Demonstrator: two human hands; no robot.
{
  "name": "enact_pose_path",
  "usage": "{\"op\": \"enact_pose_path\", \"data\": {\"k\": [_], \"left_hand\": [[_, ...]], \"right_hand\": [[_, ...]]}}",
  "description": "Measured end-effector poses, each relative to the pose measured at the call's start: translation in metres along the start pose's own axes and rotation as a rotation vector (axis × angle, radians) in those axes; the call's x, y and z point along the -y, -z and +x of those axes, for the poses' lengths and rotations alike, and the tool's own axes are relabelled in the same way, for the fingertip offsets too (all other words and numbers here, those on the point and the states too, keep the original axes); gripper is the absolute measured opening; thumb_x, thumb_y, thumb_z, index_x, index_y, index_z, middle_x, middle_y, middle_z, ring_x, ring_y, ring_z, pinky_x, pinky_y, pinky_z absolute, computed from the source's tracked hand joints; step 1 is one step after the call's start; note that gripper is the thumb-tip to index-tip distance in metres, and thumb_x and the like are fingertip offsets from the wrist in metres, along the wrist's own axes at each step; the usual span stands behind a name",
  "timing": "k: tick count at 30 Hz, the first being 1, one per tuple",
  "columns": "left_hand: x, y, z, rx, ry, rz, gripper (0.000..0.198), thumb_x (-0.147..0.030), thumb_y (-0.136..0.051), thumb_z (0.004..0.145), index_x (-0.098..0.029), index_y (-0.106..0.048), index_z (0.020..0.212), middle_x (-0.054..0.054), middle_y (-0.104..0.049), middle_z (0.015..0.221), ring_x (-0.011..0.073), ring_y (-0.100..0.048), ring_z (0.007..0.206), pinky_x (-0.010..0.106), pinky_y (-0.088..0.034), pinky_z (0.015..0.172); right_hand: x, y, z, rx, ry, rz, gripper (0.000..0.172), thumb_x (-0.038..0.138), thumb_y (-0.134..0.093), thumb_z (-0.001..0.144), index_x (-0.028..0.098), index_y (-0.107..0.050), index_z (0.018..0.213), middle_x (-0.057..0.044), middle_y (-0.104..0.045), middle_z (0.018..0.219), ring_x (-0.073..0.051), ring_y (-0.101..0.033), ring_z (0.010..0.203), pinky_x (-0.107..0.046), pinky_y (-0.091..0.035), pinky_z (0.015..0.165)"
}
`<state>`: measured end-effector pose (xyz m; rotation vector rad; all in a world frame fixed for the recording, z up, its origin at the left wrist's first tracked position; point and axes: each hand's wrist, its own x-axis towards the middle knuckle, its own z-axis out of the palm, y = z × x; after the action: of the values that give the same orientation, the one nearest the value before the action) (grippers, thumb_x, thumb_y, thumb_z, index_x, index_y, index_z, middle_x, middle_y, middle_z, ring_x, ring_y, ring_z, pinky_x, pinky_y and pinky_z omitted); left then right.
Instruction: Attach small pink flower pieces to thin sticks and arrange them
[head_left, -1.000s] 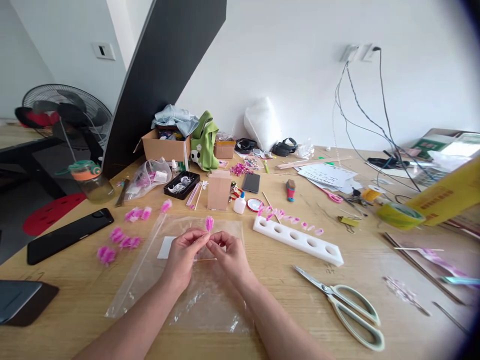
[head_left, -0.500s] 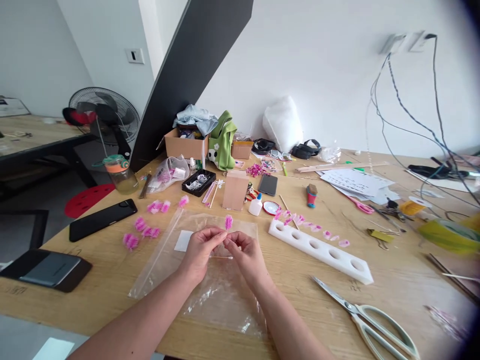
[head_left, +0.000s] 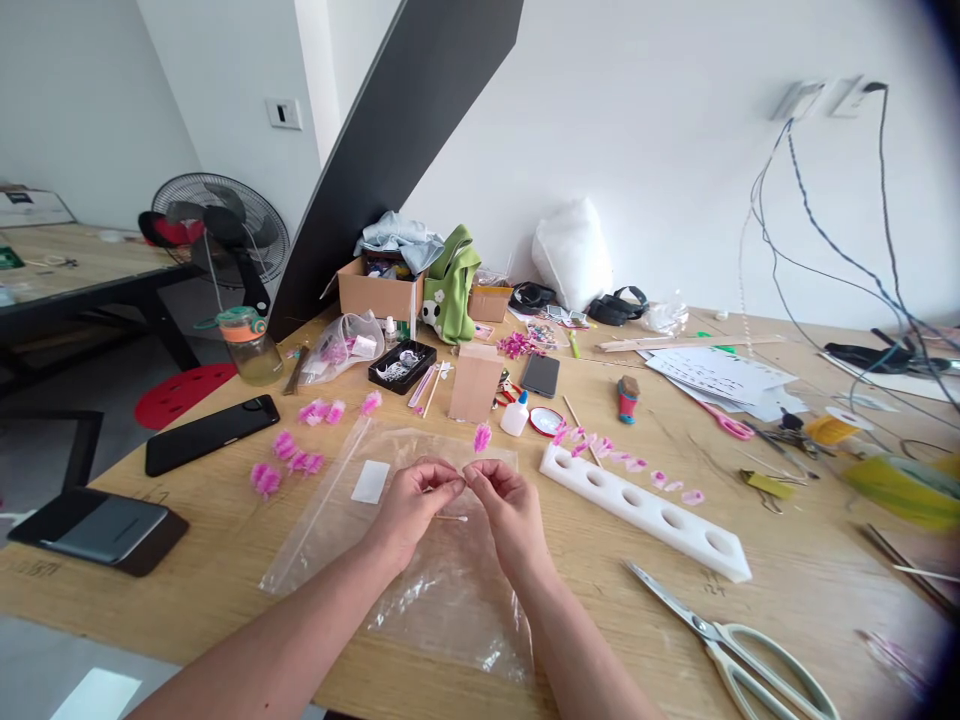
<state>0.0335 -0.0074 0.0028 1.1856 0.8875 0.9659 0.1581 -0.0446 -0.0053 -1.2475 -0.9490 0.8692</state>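
Observation:
My right hand (head_left: 504,510) is closed in a pinch just below a small fluffy pink tuft (head_left: 482,437), which stands upright over its fingertips. Its stem is too thin to make out. Close beside it, my left hand (head_left: 411,500) has thumb and forefinger pressed together; what they hold, if anything, is hidden. A narrow gap separates the two hands. Under them lies a clear zip bag (head_left: 442,610) with a white label (head_left: 370,481). A cotton swab (head_left: 452,517) shows on the bag between the wrists.
Pink tufts (head_left: 265,480) lie left of the bag. To the right are a white holed block (head_left: 645,510), a row of pink pieces (head_left: 636,464) and large scissors (head_left: 705,628). A glue bottle (head_left: 515,414), a cardboard piece (head_left: 475,384) and a phone (head_left: 212,435) lie farther off.
My hands, touching at the fingertips before, are now slightly apart. The pink tuft has shifted right with my right hand. The camera view has turned slightly left.

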Motion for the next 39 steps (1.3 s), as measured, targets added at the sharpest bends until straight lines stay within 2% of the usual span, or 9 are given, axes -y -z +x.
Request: {"op": "enact_pose_path", "data": {"k": [7,14,18,20,23,29,33,39], "left_hand": [[0.002,0.002,0.0,0.015,-0.047,0.072,0.015,-0.032,-0.07,0.068,-0.017,-0.071,0.067,0.007,-0.063,0.086,0.0188,-0.055,0.081,0.026,-0.04,0.07],[-0.001,0.002,0.0,0.014,-0.04,0.085,0.021,-0.038,-0.072,0.066,-0.017,-0.072,0.067,0.007,-0.063,0.087,0.0185,-0.055,0.078,0.025,-0.039,0.066],[-0.002,0.0,-0.001,0.003,-0.011,0.081,0.027,-0.041,-0.074,0.063,-0.018,-0.073,0.078,0.006,-0.065,0.083,0.0166,-0.053,0.072,0.026,-0.039,0.064],[-0.002,0.0,-0.001,-0.013,0.013,0.062,0.032,-0.042,-0.075,0.062,-0.018,-0.072,0.082,0.005,-0.065,0.079,0.0135,-0.049,0.063,0.025,-0.036,0.059],[0.001,0.001,0.001,0.001,0.013,0.05,0.031,-0.043,-0.075,0.062,-0.017,-0.072,0.079,0.004,-0.065,0.077,0.0108,-0.045,0.057,0.024,-0.032,0.056],[0.003,0.002,0.003,0.024,0.003,0.044,0.031,-0.043,-0.075,0.06,-0.016,-0.071,0.076,0.004,-0.065,0.078,0.0097,-0.043,0.055,0.025,-0.032,0.055],[-0.001,0.002,0.002,0.02,0.026,0.026,0.033,-0.043,-0.076,0.058,-0.016,-0.071,0.075,0.002,-0.062,0.07,0.0099,-0.043,0.054,0.024,-0.032,0.055],[-0.002,0.002,0.002,0.04,0.044,0.046,0.033,-0.044,-0.073,0.059,-0.015,-0.07,0.077,0.002,-0.06,0.069,0.0106,-0.043,0.055,0.024,-0.032,0.054]], "right_hand": [[0.003,0.001,0.001,-0.013,0.008,-0.019,0.022,0.037,-0.066,0.073,0.016,-0.063,0.07,-0.001,-0.061,0.066,-0.014,-0.051,0.063,-0.026,-0.039,0.063],[0.004,0.002,0.001,-0.009,0.061,-0.089,0.021,0.037,-0.063,0.075,0.016,-0.064,0.073,-0.002,-0.062,0.067,-0.014,-0.052,0.063,-0.026,-0.04,0.064],[0.01,0.004,0.001,-0.031,0.123,-0.141,0.02,0.036,-0.062,0.077,0.016,-0.064,0.074,-0.002,-0.063,0.069,-0.014,-0.052,0.064,-0.026,-0.04,0.064],[0.016,0.009,0.001,-0.094,0.199,-0.174,0.019,0.035,-0.061,0.079,0.016,-0.064,0.074,-0.002,-0.062,0.07,-0.014,-0.051,0.066,-0.026,-0.041,0.066],[0.026,0.023,0.003,-0.247,0.301,-0.19,0.018,0.034,-0.061,0.08,0.017,-0.064,0.075,-0.002,-0.062,0.073,-0.014,-0.051,0.07,-0.027,-0.041,0.069],[0.042,0.069,0.007,-0.625,0.346,-0.103,0.023,0.038,-0.065,0.076,0.016,-0.064,0.082,-0.002,-0.062,0.073,-0.015,-0.053,0.068,-0.028,-0.042,0.066],[0.031,0.096,0.013,-0.805,0.31,-0.207,0.027,0.04,-0.063,0.075,0.014,-0.064,0.079,-0.003,-0.06,0.068,-0.015,-0.051,0.062,-0.027,-0.041,0.059],[0.0,0.116,0.025,-0.867,0.241,-0.368,0.03,0.041,-0.059,0.073,0.012,-0.066,0.077,-0.005,-0.063,0.065,-0.017,-0.054,0.061,-0.028,-0.043,0.06]]}}
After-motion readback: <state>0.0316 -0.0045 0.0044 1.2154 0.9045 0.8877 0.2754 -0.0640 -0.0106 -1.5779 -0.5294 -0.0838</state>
